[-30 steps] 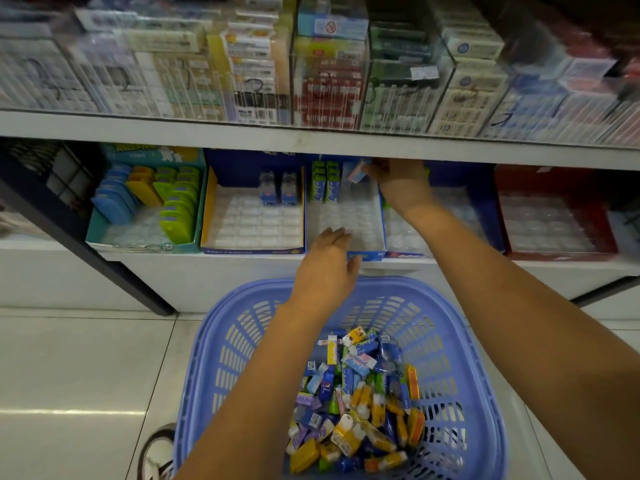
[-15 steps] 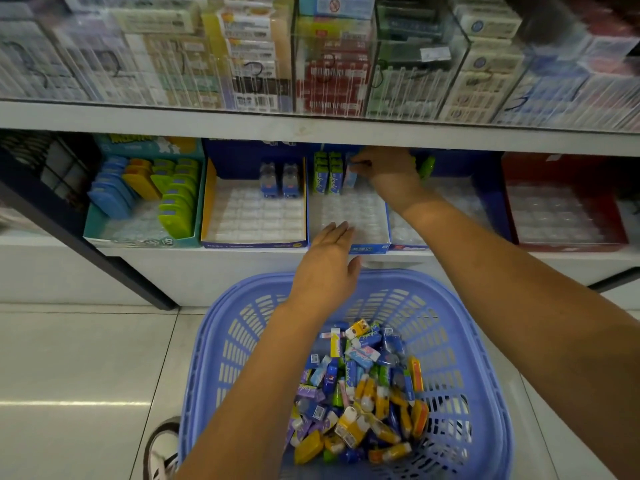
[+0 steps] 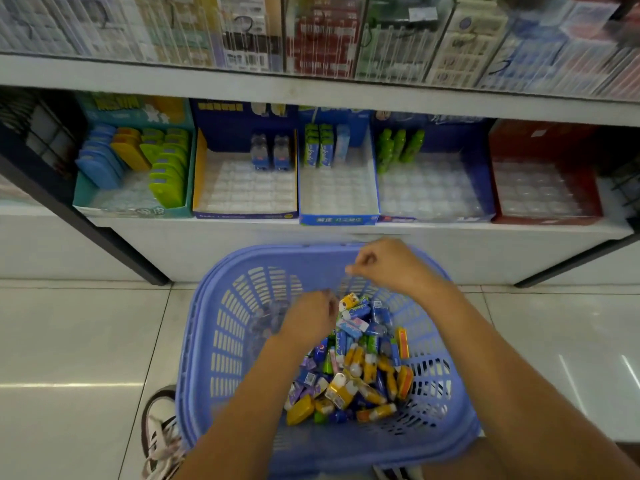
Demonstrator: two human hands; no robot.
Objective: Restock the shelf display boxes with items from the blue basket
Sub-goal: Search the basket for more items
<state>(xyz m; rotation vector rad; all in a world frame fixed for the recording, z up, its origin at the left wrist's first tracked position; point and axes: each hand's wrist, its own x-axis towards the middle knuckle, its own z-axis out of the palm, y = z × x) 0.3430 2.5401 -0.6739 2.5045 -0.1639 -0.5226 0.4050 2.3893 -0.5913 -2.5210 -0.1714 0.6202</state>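
Observation:
The blue basket [image 3: 221,341] stands on the floor below the shelf, with a heap of small colourful packs and bottles [image 3: 356,372] in it. My left hand [image 3: 308,318] is down inside the basket at the heap's far-left edge, fingers curled and blurred. A blurred bluish translucent thing [image 3: 268,318] lies right beside it; whether it is held is unclear. My right hand [image 3: 391,268] hovers over the basket's far rim, fingers curled with nothing visible in them. On the shelf, the middle blue display box [image 3: 337,220] holds green packs [image 3: 320,148] and a light-blue pack [image 3: 343,143].
Left of it stand a yellow-sided box [image 3: 199,174] with two small bottles [image 3: 270,152] and a teal box [image 3: 131,211] of flat cases. To the right are a box with green bottles [image 3: 398,145] and a red box [image 3: 543,220]. A shoe [image 3: 161,431] is beside the basket.
My right hand has left the shelf and come back over the basket; a light-blue pack now stands in the middle box. My left hand has dropped into the basket.

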